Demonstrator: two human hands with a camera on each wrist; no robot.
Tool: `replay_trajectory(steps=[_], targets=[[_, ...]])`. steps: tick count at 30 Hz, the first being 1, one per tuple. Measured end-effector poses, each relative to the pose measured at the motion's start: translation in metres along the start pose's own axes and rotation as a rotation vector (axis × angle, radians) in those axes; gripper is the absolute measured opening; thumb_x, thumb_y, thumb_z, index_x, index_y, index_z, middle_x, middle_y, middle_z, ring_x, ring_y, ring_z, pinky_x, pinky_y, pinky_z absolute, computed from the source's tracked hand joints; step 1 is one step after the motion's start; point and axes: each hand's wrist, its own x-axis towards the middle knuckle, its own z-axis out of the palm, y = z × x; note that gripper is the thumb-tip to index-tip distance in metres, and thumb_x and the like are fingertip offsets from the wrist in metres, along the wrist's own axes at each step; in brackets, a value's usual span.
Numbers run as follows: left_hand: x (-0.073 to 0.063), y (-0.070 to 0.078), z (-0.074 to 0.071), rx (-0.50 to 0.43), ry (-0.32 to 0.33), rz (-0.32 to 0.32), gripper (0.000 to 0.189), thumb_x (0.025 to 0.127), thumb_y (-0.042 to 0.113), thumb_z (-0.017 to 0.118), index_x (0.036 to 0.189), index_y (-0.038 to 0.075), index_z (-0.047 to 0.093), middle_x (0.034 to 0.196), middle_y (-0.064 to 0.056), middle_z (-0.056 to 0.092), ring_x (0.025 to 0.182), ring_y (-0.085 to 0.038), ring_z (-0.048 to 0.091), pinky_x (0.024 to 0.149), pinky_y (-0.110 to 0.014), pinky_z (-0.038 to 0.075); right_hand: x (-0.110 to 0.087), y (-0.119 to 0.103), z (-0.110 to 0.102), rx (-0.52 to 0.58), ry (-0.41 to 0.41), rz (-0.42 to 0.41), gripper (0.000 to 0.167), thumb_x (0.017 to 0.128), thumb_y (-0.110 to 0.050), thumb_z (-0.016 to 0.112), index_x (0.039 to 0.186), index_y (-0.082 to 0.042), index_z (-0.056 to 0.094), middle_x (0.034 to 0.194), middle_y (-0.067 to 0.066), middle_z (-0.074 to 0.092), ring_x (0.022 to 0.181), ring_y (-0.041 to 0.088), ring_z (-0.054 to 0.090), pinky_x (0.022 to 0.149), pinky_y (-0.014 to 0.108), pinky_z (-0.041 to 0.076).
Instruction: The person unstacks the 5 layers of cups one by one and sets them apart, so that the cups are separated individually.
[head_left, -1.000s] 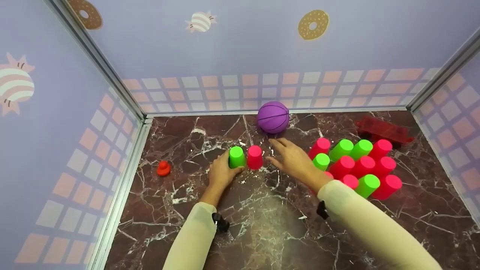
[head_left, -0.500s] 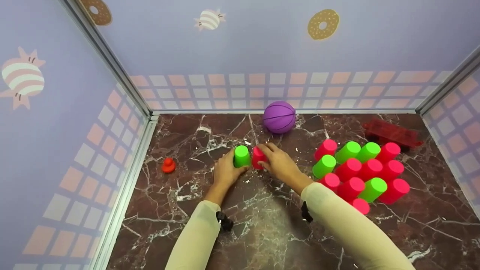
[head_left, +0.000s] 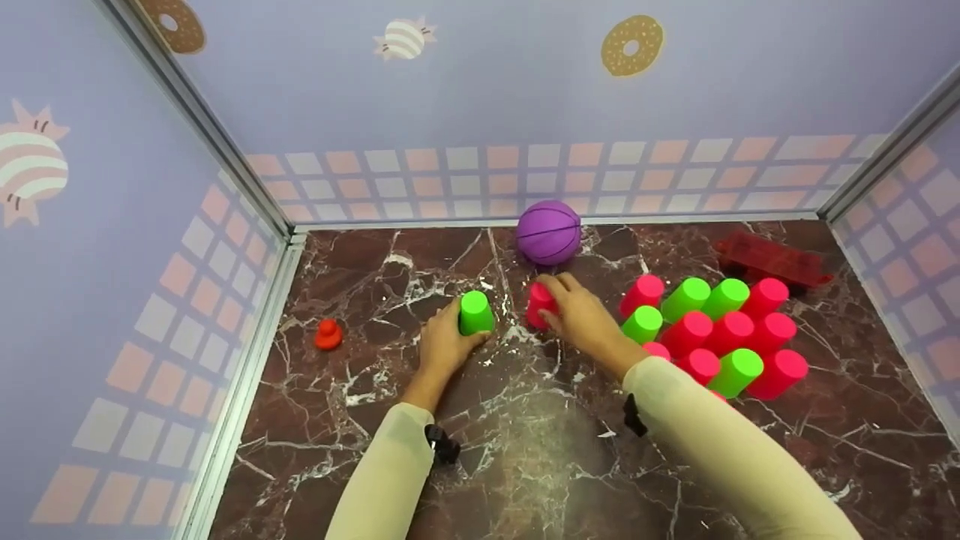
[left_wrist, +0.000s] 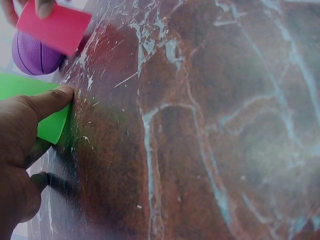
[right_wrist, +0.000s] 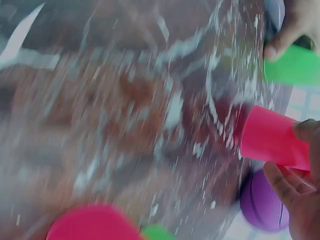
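In the head view a green cup [head_left: 475,313] stands upside down near the middle of the marbled tabletop. My left hand [head_left: 442,346] holds it from the left side, and the left wrist view shows the thumb lying along the cup's wall [left_wrist: 54,125]. A little to the right, my right hand [head_left: 589,319] grips a pink cup [head_left: 538,306], mouth down, with thumb and fingers round its upper part. The pink cup [right_wrist: 267,136] looks tilted against the tabletop in the right wrist view, with a gap between it and the green cup.
Several upside-down pink and green cups [head_left: 731,334] stand grouped on the right. Behind the hands a purple ball [head_left: 549,232] sits by the back wall. A small orange-red duck [head_left: 328,334] lies left, and a translucent red object [head_left: 772,259] lies back right. Walls enclose the tabletop.
My right hand came left, took hold of the pink cup beside the green one and has moved it to the right. The left hand has kept its hold on the green cup.
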Motion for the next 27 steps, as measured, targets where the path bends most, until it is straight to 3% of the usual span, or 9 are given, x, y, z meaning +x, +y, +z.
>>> replay_trajectory(steps=[6, 9, 13, 16, 23, 27], targets=[[0.000, -0.002, -0.005, 0.011, 0.002, -0.017, 0.079, 0.079, 0.046, 0.099, 0.146, 0.019, 0.068, 0.132, -0.015, 0.080, 0.120, -0.042, 0.076, 0.104, -0.065, 0.055, -0.007, 0.028, -0.023, -0.036, 0.064, 0.026, 0.061, 0.097, -0.010, 0.081, 0.152, -0.001, 0.055, 0.136, 0.030, 0.064, 0.102, 0.053, 0.075, 0.089, 0.068, 0.063], [0.000, -0.003, -0.006, 0.019, 0.004, -0.022, 0.078, 0.079, 0.047, 0.098, 0.145, 0.019, 0.068, 0.130, -0.015, 0.080, 0.119, -0.042, 0.077, 0.104, -0.064, 0.055, -0.007, 0.050, -0.024, -0.067, 0.089, 0.040, 0.060, 0.096, -0.011, 0.080, 0.150, -0.003, 0.055, 0.135, 0.030, 0.063, 0.103, 0.053, 0.075, 0.088, 0.069, 0.062], [0.000, -0.003, -0.004, 0.026, -0.017, -0.029, 0.078, 0.080, 0.048, 0.098, 0.146, 0.019, 0.067, 0.131, -0.013, 0.080, 0.121, -0.040, 0.076, 0.105, -0.063, 0.055, -0.009, 0.058, -0.031, -0.067, 0.076, 0.080, 0.060, 0.096, -0.010, 0.079, 0.150, 0.000, 0.054, 0.128, 0.029, 0.063, 0.099, 0.052, 0.074, 0.086, 0.065, 0.064], [0.001, -0.002, -0.003, 0.018, -0.025, -0.024, 0.077, 0.080, 0.047, 0.098, 0.145, 0.019, 0.068, 0.131, -0.012, 0.080, 0.121, -0.040, 0.076, 0.105, -0.064, 0.055, -0.010, 0.053, -0.039, -0.054, 0.046, 0.117, 0.061, 0.096, -0.007, 0.078, 0.150, 0.003, 0.053, 0.127, 0.031, 0.062, 0.100, 0.053, 0.073, 0.086, 0.065, 0.063], [0.002, 0.000, -0.001, 0.007, -0.014, -0.005, 0.079, 0.079, 0.049, 0.098, 0.145, 0.018, 0.068, 0.130, -0.012, 0.080, 0.119, -0.040, 0.077, 0.104, -0.064, 0.056, -0.006, 0.078, -0.021, -0.035, 0.001, 0.168, 0.062, 0.097, -0.009, 0.078, 0.149, 0.004, 0.047, 0.135, 0.034, 0.057, 0.111, 0.060, 0.070, 0.093, 0.071, 0.060], [0.001, -0.002, 0.001, 0.008, -0.012, -0.009, 0.082, 0.079, 0.050, 0.098, 0.148, 0.019, 0.067, 0.134, -0.011, 0.079, 0.121, -0.039, 0.077, 0.105, -0.064, 0.056, -0.004, 0.081, -0.019, -0.037, -0.020, 0.181, 0.065, 0.097, -0.009, 0.078, 0.151, 0.004, 0.044, 0.138, 0.035, 0.056, 0.113, 0.062, 0.069, 0.094, 0.073, 0.059]])
